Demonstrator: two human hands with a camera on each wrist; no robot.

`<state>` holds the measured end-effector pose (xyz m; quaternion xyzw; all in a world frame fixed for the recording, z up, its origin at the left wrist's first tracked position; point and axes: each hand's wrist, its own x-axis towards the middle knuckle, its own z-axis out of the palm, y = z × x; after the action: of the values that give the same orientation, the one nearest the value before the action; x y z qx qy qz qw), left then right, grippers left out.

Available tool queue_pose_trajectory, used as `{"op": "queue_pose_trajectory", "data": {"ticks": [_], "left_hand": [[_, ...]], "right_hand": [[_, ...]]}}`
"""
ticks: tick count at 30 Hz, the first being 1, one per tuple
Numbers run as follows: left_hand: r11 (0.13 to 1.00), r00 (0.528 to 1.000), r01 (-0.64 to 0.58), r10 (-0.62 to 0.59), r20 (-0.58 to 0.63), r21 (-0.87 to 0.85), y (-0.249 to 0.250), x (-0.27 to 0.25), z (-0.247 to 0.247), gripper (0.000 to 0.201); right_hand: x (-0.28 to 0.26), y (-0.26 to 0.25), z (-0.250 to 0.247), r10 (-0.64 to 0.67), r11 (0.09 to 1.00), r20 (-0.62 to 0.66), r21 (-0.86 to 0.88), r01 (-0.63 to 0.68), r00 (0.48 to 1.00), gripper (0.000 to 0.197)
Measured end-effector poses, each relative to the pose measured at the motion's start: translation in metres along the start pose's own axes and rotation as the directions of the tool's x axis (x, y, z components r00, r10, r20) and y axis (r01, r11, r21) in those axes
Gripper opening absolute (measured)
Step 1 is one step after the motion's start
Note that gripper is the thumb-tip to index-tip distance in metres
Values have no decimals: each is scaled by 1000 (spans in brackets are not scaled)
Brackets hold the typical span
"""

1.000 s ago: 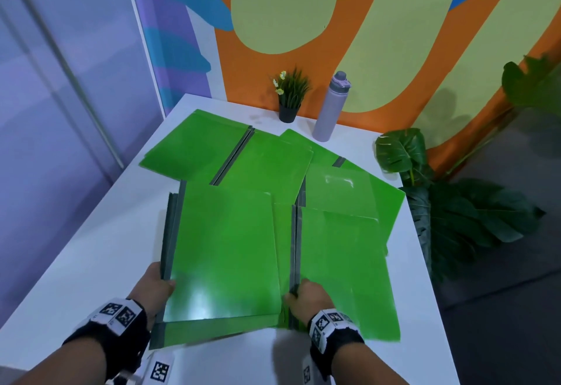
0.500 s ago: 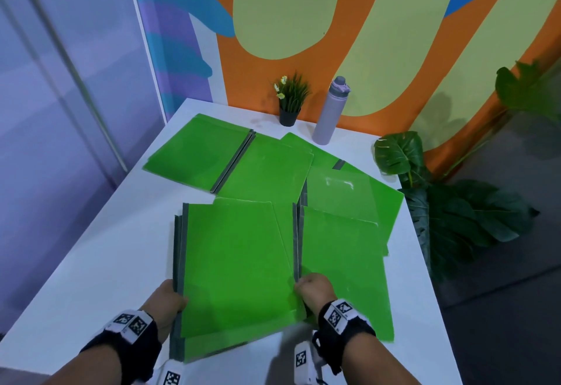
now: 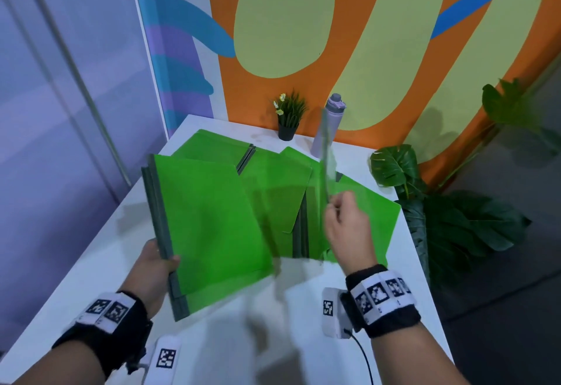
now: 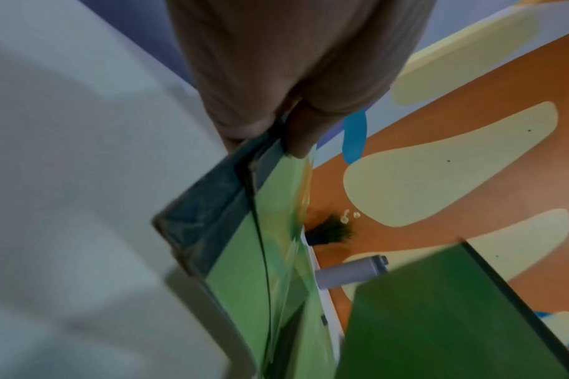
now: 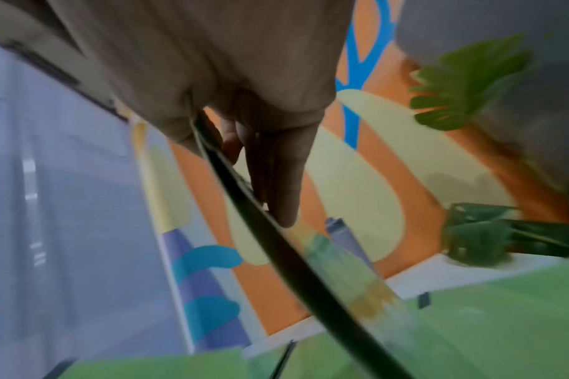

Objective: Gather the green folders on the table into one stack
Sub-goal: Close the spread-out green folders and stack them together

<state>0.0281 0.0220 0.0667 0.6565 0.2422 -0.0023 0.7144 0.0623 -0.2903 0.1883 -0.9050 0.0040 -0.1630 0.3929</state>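
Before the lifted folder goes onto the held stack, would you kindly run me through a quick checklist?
1. Left hand grips the stack of green plastic folders with grey spines at the spine edge: ok.
2. Right hand holds the lifted translucent green folder by its spine: ok.
3. Lifted folder clear of the table: ok, it stands on edge in the air.
4. Lifted folder clear of the lilac water bottle: cannot tell; they overlap in the head view.
5. All folders gathered: not ok; several green folders lie on the white table.
6. Stack edges aligned: not ok; lower folders stick out.
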Motion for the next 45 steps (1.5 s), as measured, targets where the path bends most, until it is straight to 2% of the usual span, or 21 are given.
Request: {"op": "queue_pose_trajectory", "data": {"ticks": [2,4,7,9,11,13,16,18,21,24,25,26,28,29,30,31,33,36,39,41,45], "left_hand": [[997,998,32,-29,53,-63,2,-9,18,33],[992,989,72,-57,134,-104,0,-14,33,33],[964,962,164,-109,252,-211,-7,-21,40,39],[952,945,210,-139,295,-225,-17,-25,34,53],[945,935,248,-175,309,-215,-28,-27,28,80],[928,923,272,-177,341,-256,-29,-32,26,89],[906,902,309,-182,392,-290,-27,-41,38,48],[928,889,289,-168,427,-237,-26,-43,45,36],[956,892,251,-166,421,-154,-21,-45,47,46],[962,888,246,-174,426,-119,-20,-43,47,57],[962,884,247,-174,433,-118,-20,-43,47,57],[961,881,249,-174,441,-117,-19,-41,46,57],[964,875,243,-170,453,-106,-12,-38,43,54],[964,871,242,-166,462,-109,-8,-37,42,52],[963,867,243,-163,470,-114,-5,-36,41,50],[962,868,245,-161,471,-123,-2,-35,41,49],[960,869,248,-161,468,-129,2,-30,43,47],[951,857,283,-192,478,-126,3,-17,52,41],[958,841,284,-273,468,49,-1,3,63,32],[934,868,203,-311,387,294,-8,26,69,40],[676,958,-57,-170,231,735,-14,69,82,70]], "right_hand": [[-13,-12,19,-86,990,128,-101,99,988,10],[-36,-18,41,-172,962,290,-155,224,941,9],[-72,-12,70,-271,921,539,-94,377,798,10],[-84,5,81,-289,919,656,-15,394,698,23],[-84,23,84,-300,925,684,40,377,664,34],[-82,33,81,-307,930,700,77,359,645,34],[-86,38,82,-303,944,740,148,295,600,33],[-91,41,85,-299,952,744,186,245,597,34],[-93,46,87,-259,966,750,214,147,609,37],[-90,51,84,-195,975,789,219,29,582,39],[-87,54,83,-164,980,779,201,6,605,39],[-82,60,82,-129,986,735,164,11,666,39],[-68,75,79,-12,1000,534,20,1,845,44],[-61,85,74,101,995,400,-52,-88,911,51],[-55,92,68,245,969,302,-68,-236,921,61],[-49,99,62,386,918,276,-21,-396,880,71],[-38,108,53,553,772,354,124,-624,754,80],[-34,113,46,621,611,480,198,-766,620,69],[-32,119,44,645,544,468,275,-793,604,66],[-27,125,41,658,545,420,308,-780,625,67],[-21,141,37,669,570,336,340,-748,663,67]]}}
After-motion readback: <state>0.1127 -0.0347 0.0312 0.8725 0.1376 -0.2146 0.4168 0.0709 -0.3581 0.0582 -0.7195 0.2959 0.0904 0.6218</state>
